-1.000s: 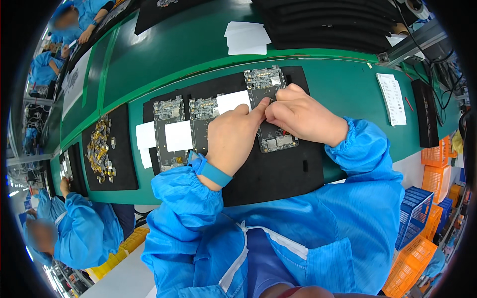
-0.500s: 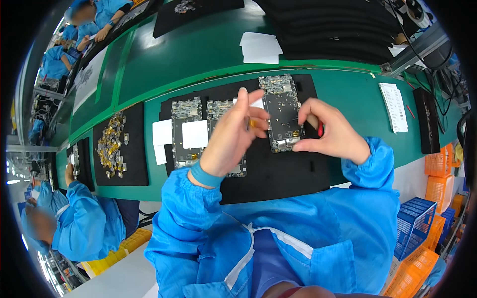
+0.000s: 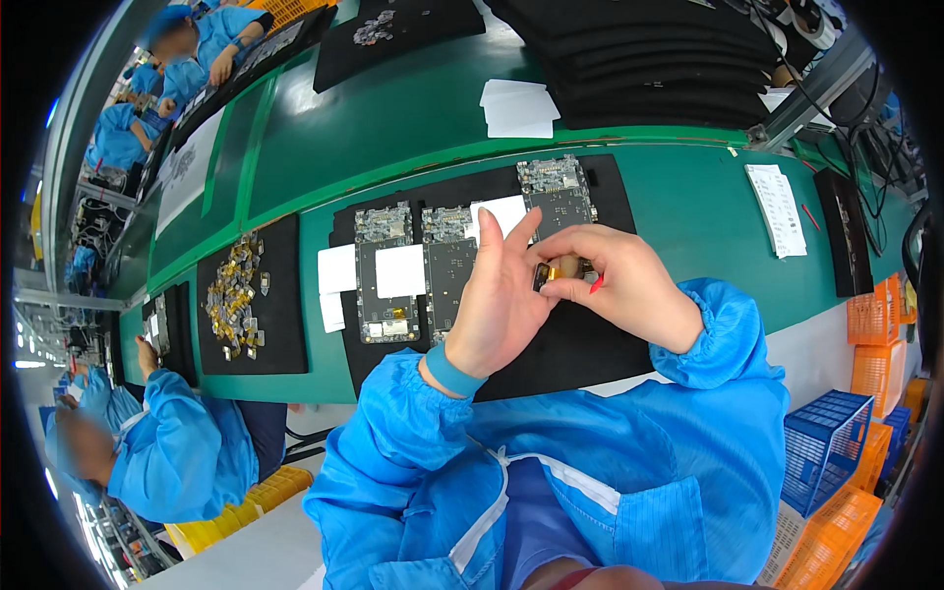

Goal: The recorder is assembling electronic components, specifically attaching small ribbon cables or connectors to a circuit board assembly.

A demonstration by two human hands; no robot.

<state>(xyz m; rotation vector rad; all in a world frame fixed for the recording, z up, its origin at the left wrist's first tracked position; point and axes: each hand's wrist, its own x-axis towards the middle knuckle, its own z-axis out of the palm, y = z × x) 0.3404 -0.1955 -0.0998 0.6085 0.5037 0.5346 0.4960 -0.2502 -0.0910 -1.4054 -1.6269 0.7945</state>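
Over the black mat, my left hand is open, its palm turned to the right and its thumb and a finger stretched upward. My right hand is closed in a pinch on a small black-and-gold part, right against the left palm. A small red tip pokes out at the right fingers; what it belongs to is hidden. Beyond the hands lies a long circuit board, its near end covered by them. Two more boards, a left one and a middle one, lie to the left, partly under white slips.
A pile of small gold-and-clear parts lies on another black mat at left. Paper sheets and a long black box are at right. Stacked black mats stand at the back. A co-worker sits at left.
My right hand has left the board's near edge and moved left to meet my left hand. My left hand has shifted right and nearer, and the small part now shows between them.
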